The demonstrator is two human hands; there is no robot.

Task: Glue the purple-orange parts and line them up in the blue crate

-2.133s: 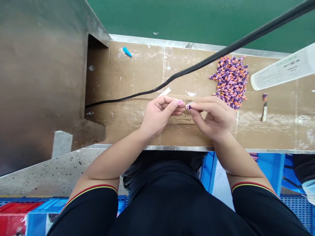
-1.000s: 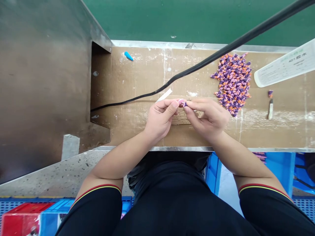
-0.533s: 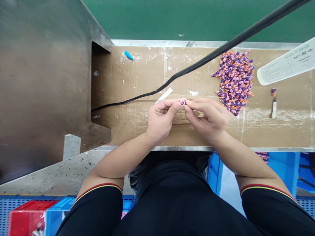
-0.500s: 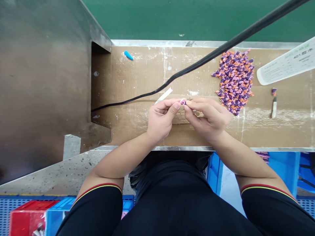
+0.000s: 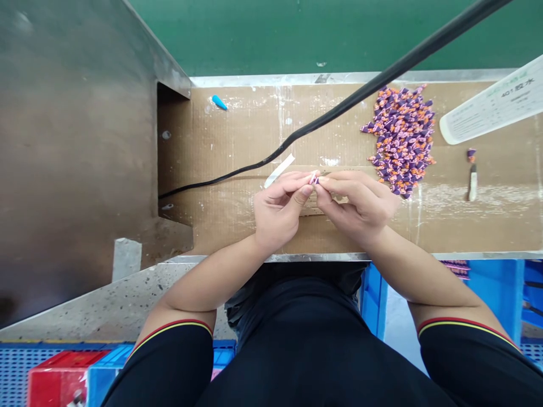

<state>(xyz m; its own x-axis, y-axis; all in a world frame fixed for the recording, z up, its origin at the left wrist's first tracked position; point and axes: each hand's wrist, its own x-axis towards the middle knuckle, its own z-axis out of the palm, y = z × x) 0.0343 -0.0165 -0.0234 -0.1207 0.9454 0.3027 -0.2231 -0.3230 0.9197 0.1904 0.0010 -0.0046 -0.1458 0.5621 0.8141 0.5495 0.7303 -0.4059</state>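
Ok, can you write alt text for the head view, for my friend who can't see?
The left hand and right hand pinch a tiny purple-pink piece over cardboard, beside a heap of similar pieces. A black cable and a 401 glue bottle are nearby.

A cardboard-topped bench (image 5: 212,226) carries a heap of small cone-shaped pieces (image 5: 401,141) at upper right, a plastic glue bottle (image 5: 492,107) beyond it, and a lone plastic cone (image 5: 219,102) at upper left. The left hand (image 5: 275,212) and right hand (image 5: 356,206) meet at centre, a tiny piece (image 5: 314,178) between them.
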